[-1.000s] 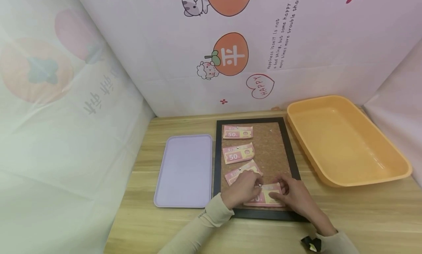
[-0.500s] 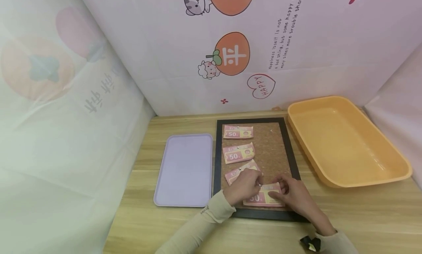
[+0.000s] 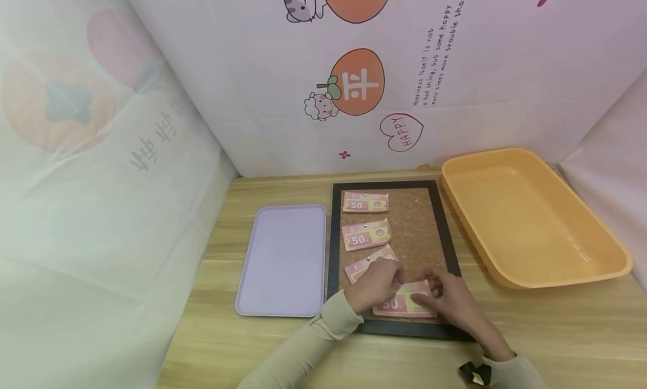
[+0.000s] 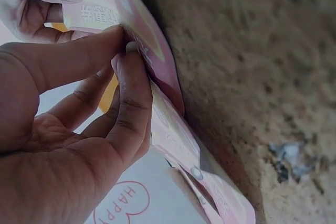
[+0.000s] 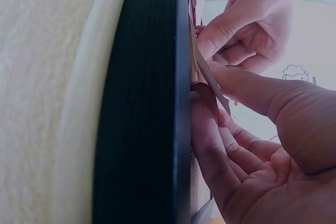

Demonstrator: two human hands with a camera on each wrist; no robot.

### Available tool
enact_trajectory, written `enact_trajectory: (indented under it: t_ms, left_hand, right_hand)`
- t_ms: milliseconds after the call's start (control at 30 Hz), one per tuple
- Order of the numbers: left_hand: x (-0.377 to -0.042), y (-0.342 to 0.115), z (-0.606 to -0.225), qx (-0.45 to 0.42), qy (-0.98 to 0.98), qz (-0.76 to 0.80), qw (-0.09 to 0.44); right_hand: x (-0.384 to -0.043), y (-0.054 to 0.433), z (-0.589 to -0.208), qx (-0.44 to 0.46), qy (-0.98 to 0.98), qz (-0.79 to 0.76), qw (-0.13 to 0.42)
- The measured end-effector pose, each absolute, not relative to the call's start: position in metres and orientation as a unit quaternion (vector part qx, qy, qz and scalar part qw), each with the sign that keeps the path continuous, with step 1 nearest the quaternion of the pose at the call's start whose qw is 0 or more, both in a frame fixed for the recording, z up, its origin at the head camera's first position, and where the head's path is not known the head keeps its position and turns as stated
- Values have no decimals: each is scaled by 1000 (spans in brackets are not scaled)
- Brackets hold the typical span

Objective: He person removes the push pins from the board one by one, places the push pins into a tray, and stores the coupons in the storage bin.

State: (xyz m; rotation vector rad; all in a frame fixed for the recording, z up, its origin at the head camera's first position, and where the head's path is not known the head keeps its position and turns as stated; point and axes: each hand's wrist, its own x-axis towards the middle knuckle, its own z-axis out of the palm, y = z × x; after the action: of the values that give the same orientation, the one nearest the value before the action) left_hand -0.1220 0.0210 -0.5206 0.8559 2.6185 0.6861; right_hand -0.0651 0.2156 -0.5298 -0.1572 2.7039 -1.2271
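Observation:
A pink and yellow coupon (image 3: 404,306) lies at the near end of a black-framed corkboard (image 3: 418,234). At its upper left edge my left hand (image 3: 373,286) pinches a small pale pin (image 4: 131,47) between thumb and index finger, close against the paper. My right hand (image 3: 452,299) holds the coupon's right end, thumb on the front and fingers behind, as the right wrist view shows. Farther up the board's left side are three similar coupons, each with a silver pin: a top one (image 3: 365,203), a middle one (image 3: 366,235) and a tilted one (image 3: 360,266), partly hidden by my left hand.
Left of the board lies a lilac tray (image 3: 284,313). A deep yellow bin (image 3: 624,260) stands to the right, close to the board's frame. A white printed cloth (image 3: 283,142) rises behind the wooden table (image 3: 217,344). One silver speck (image 3: 417,200) shows on the cork.
Both hands stay almost still at the coupon. The shiny pin between my left fingers, visible earlier in the head view, is now hidden there. The head view has shifted slightly.

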Motion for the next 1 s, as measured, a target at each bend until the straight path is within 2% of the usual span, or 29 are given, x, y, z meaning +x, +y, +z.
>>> enact_trajectory:
  t_ms: [1000]
  left_hand:
    - [-120,24,-519,281,918,222,169]
  right_hand:
    - [-66,218,-529,-49,895,-431,103]
